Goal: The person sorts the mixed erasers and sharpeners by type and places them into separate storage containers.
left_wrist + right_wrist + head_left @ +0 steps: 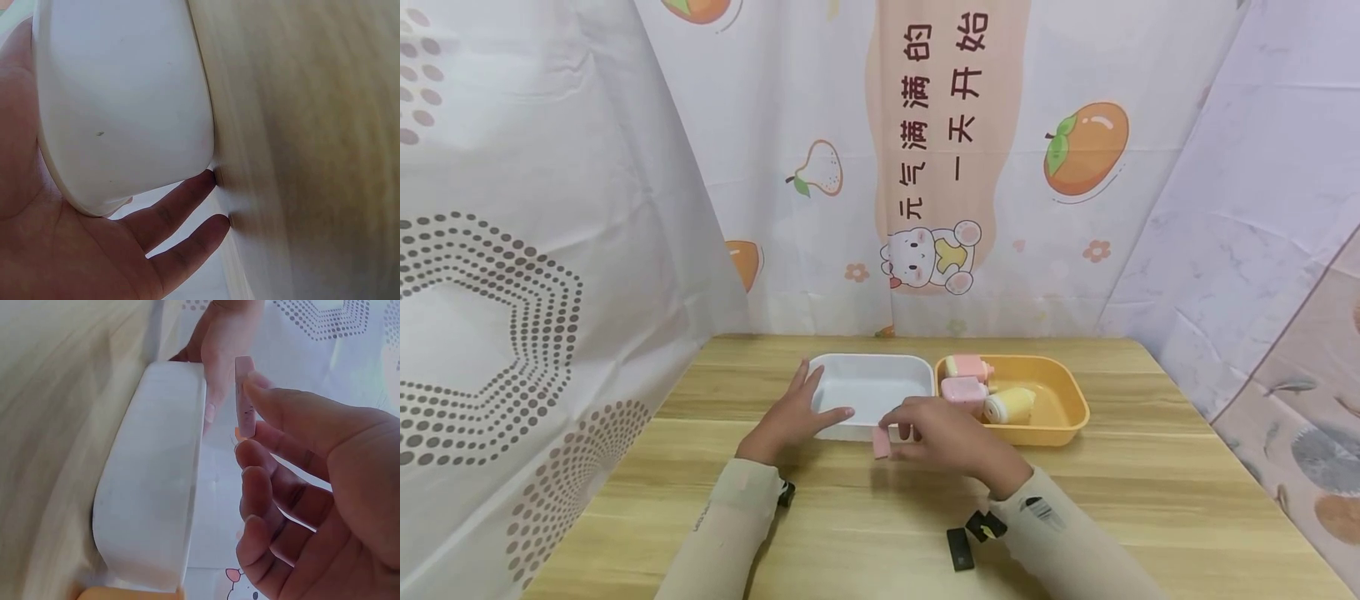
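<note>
A small flat pink block [881, 442], with faint dark marks on its side in the right wrist view, is pinched between the thumb and fingers of my right hand [951, 442]. It is held upright just off the near wall of a white plastic bin [872, 367], close to the rim. At the bin's left end, my left hand [790, 421] is spread around the corner, thumb along the near side and other fingers toward the far side. In the left wrist view two straight fingertips [219, 224] reach down to the tabletop beside the white wall.
An orange bin [1060, 400] adjoins the white one on the right. Inside it lie a yellow bottle [1017, 405] and two pinkish bottles [972, 367]. A black rectangular piece [960, 549] lies near my right sleeve. Printed curtains [820, 275] hang behind the wooden table [850, 533].
</note>
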Demonstrator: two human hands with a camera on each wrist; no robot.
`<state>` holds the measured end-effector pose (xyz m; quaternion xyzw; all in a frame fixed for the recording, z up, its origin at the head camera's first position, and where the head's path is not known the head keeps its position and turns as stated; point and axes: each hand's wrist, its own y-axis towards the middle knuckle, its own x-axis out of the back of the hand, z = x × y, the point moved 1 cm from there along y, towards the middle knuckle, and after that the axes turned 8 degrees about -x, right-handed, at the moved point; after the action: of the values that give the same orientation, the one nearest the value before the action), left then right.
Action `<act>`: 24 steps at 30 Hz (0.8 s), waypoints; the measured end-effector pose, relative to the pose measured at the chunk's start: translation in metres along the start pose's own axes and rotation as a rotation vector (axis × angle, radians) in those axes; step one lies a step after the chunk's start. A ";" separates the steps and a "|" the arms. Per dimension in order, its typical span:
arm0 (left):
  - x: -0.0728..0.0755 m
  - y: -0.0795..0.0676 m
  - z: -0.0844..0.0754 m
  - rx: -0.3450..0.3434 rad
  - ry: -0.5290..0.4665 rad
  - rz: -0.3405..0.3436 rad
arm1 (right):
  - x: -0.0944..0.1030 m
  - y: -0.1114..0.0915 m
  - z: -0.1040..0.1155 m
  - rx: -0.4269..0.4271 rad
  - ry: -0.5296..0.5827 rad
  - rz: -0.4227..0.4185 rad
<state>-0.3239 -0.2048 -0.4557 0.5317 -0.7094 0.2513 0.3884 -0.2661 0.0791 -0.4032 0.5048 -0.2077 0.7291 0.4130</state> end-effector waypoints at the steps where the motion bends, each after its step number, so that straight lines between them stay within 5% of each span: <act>1: 0.000 0.000 0.000 0.000 0.001 -0.001 | 0.001 0.000 -0.001 -0.001 -0.002 -0.007; 8: -0.002 0.001 0.002 -0.003 0.010 -0.006 | 0.003 0.000 -0.006 0.033 -0.004 -0.067; 24: -0.002 0.002 0.005 -0.005 0.003 -0.006 | 0.011 0.002 -0.010 -0.031 0.015 -0.126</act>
<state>-0.3270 -0.2064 -0.4600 0.5324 -0.7080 0.2491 0.3914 -0.2750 0.0890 -0.3973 0.5050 -0.1839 0.7018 0.4675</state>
